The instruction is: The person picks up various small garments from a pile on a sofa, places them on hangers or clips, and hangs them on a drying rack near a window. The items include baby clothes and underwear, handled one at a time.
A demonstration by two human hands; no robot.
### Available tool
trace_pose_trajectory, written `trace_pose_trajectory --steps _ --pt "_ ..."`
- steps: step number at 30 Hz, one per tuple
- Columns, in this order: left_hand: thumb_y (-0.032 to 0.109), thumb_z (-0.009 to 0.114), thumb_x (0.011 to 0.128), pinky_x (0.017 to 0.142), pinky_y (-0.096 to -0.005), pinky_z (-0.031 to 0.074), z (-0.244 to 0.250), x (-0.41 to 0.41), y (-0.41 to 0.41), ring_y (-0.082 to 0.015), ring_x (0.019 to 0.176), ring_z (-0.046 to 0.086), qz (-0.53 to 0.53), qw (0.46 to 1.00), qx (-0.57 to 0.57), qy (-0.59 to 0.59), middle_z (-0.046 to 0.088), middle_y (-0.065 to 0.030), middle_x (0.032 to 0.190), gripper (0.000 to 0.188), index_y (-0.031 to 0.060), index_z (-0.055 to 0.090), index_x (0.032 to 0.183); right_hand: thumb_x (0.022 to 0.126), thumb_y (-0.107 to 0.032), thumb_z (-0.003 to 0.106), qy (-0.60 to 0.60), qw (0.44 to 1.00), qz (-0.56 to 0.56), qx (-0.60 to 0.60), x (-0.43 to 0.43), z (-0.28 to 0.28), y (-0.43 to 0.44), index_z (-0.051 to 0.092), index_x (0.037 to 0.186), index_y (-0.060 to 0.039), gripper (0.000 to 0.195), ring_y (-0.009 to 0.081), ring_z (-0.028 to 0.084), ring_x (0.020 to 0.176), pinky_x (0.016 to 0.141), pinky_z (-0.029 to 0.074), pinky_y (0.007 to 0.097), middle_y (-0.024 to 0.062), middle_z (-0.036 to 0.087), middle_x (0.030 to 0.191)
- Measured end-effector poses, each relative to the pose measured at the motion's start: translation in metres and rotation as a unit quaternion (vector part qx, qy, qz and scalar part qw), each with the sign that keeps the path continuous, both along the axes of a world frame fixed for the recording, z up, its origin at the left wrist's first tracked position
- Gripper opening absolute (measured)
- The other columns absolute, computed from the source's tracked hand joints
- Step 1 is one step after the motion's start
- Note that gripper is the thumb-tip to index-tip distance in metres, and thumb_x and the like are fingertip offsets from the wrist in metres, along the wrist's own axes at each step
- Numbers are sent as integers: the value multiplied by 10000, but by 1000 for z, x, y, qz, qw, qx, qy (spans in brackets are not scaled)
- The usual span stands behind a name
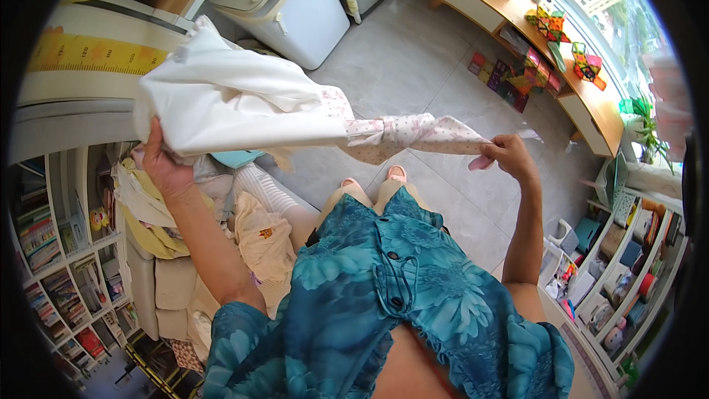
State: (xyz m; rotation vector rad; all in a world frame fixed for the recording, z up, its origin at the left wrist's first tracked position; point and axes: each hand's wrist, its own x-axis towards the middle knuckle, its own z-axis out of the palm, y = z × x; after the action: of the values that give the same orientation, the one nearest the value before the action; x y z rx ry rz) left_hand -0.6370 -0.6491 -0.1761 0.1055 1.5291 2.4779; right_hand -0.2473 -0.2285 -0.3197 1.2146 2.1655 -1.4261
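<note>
A white cloth garment with a pink-patterned part [238, 105] is stretched sideways in the air before me. My left hand [166, 169] holds its white, bunched end from below at the left, the fingers partly hidden behind the fabric. At the right, my right hand [507, 156] pinches the narrow, twisted patterned end, and a small pink tip sticks out below the fingers. Under the cloth, the pink slippers [396, 173] on my feet show on the grey tiled floor.
Clothes [266, 235] are heaped on a sofa [173, 288] at the left, near bookshelves [72, 255]. A white appliance [282, 11] stands ahead. A curved wooden cabinet [598, 116] runs along the window, with magnetic tiles [501, 77] on the floor before it. Storage shelves [626, 271] stand at the right.
</note>
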Motion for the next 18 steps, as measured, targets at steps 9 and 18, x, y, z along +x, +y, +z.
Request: trace_pose_trajectory --steps 9,18 --pt "118 668 842 770 -282 495 -74 -9 -53 -165 863 630 -146 888 -435 20 686 -54 999 264 6 658 1081 986 -285 493 612 700 -155 -334 -116 58 -13 418 1370 -50 456 247 465 1271 1059 386 434 118 491 1363" --pt "421 703 740 855 -430 471 -200 14 21 -388 987 599 -373 641 -652 159 636 -227 1063 574 3 598 1120 841 -239 669 600 682 -79 -411 -211 157 -108 423 1172 -104 433 189 565 1027 859 495 366 98 560 1102"
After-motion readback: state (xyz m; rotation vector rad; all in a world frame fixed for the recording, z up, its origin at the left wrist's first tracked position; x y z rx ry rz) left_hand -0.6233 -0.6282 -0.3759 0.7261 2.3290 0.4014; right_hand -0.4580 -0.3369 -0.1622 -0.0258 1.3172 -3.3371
